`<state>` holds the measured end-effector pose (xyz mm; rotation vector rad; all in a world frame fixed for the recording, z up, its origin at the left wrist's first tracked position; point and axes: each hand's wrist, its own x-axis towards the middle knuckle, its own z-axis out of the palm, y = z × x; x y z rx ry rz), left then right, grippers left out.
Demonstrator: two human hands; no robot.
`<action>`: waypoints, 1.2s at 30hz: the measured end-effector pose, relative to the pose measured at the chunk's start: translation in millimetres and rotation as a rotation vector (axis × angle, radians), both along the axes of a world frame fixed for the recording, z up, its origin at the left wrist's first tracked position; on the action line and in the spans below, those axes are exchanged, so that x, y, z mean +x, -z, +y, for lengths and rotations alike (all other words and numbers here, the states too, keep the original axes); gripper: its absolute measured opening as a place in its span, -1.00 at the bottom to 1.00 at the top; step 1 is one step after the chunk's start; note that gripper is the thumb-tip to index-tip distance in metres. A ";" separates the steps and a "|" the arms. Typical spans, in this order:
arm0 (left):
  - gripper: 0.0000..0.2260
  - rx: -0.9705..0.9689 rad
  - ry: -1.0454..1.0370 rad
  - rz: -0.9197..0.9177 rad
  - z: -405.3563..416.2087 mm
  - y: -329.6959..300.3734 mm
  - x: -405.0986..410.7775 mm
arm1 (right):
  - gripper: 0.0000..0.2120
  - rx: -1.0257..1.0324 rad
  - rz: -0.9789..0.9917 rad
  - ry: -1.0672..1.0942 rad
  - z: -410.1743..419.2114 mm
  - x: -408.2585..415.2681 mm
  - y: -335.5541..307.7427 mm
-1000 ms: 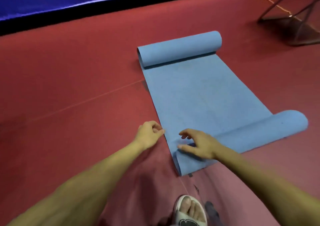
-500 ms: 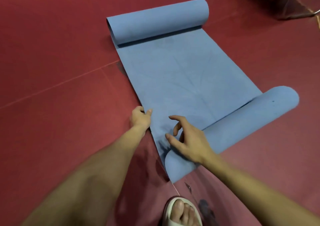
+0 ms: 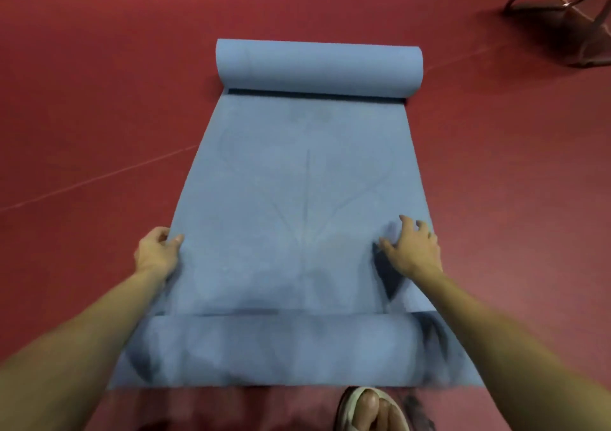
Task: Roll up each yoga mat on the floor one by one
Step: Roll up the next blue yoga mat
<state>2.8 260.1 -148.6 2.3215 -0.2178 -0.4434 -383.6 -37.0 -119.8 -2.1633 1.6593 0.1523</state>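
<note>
Blur smears the near roll of the blue yoga mat (image 3: 307,199) and the sandalled foot (image 3: 368,409), cut off below. Against half a second ago, the mat on the red floor (image 3: 82,116) now lies square ahead. Left hand (image 3: 158,253) pinches its left edge; right hand (image 3: 411,248) rests spread, fingers loose. No writing shows

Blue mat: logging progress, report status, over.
Left hand grips mat's left edge; right hand spread on blue yoga mat. Both ends curled, middle flat. Sandalled foot at near roll.
</note>
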 end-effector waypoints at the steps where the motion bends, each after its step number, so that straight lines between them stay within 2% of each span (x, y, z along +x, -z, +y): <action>1: -0.94 -0.003 -0.018 0.008 17.5 2.0 10.8 | -0.24 0.026 0.032 0.052 2.1 -4.6 7.8; 5: -0.92 -0.089 -0.088 0.068 52.9 15.8 28.6 | -0.21 -0.005 0.083 0.121 24.9 -8.1 23.0; 10: -0.95 -0.117 -0.120 0.029 58.7 33.4 35.7 | -0.35 0.029 -0.120 0.308 12.6 3.3 16.1; 14: -0.98 -0.146 -0.124 -0.033 67.4 29.5 43.9 | -0.47 -0.002 -0.192 0.234 8.1 12.1 21.6; 19: -0.99 -0.141 -0.194 -0.084 91.1 11.3 69.3 | -0.56 -0.027 -0.235 0.220 25.7 67.3 19.0; 23: -0.96 -0.121 -0.295 -0.116 128.4 0.7 101.5 | -0.48 -0.034 -0.273 0.107 31.9 135.6 10.1; 27: -0.89 -0.086 -0.478 -0.142 180.5 -5.0 131.8 | -0.45 -0.029 -0.402 -0.065 37.6 216.0 4.8; 29: -0.86 -0.069 -0.521 -0.119 204.8 -2.7 150.2 | -0.42 0.002 -0.341 -0.159 36.9 248.5 2.8; 33: -0.70 0.021 -0.357 -0.071 217.5 -17.2 167.7 | -0.57 0.104 0.044 -0.312 62.8 260.8 -17.3; 36: -0.55 0.186 -0.186 -0.189 208.1 -38.7 165.2 | -0.55 0.080 0.063 -0.424 82.1 248.3 -28.2</action>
